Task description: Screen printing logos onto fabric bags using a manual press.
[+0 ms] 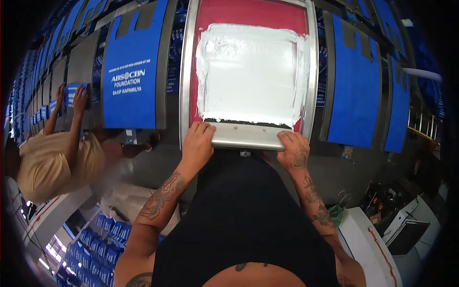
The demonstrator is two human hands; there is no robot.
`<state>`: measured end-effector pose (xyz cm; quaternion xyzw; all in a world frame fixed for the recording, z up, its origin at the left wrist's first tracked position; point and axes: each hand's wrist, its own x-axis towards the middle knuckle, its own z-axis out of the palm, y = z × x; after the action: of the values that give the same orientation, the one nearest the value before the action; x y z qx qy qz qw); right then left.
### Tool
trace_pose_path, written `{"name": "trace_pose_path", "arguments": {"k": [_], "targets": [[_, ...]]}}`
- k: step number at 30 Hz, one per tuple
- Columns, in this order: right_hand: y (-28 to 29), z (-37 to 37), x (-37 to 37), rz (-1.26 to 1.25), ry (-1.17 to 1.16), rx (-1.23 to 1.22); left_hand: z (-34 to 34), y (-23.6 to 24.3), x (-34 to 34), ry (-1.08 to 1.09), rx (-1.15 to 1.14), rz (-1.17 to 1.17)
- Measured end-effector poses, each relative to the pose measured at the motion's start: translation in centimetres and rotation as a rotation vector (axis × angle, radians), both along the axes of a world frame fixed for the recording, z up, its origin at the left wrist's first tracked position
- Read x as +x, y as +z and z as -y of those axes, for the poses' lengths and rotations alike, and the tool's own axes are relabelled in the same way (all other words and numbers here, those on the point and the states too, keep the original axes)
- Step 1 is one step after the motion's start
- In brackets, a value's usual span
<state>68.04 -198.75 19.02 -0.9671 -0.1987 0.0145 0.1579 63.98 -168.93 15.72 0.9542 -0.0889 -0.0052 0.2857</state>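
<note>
A screen-printing frame (pixel 311 71) with a silver metal rim stands before me, its mesh (pixel 248 13) red along the borders. White ink (pixel 251 71) coats most of the middle, thick and uneven at its edges. Across the near end of the frame lies a wide metal squeegee (pixel 247 138), with a dark, ragged strip just beyond it. My left hand (pixel 197 146) grips its left end, fingers curled over the top. My right hand (pixel 294 150) is closed round the right end. The squeegee's lower edge is hidden from me.
Blue fabric panels with cut-out tops lie on dark boards, one left (pixel 129 71) and one right (pixel 354 86) of the frame. At far left a co-worker in a tan shirt (pixel 62 162) handles another blue panel. Behind me are a white ledge (pixel 363 239) and hanging blue pieces (pixel 98 248).
</note>
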Motion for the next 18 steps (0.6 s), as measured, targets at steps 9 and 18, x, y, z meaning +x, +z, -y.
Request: {"name": "trace_pose_path", "arguments": {"k": [9,18], "targets": [[1.5,-2.9,28.1,-0.046,-0.021,-0.284,-4.2,1.7,29.5,-0.177,0.275,0.022],[0.6,-0.3,2.9,-0.09,-0.028,-0.065,-2.0,0.4,4.4,-0.09,0.047,-0.006]]}}
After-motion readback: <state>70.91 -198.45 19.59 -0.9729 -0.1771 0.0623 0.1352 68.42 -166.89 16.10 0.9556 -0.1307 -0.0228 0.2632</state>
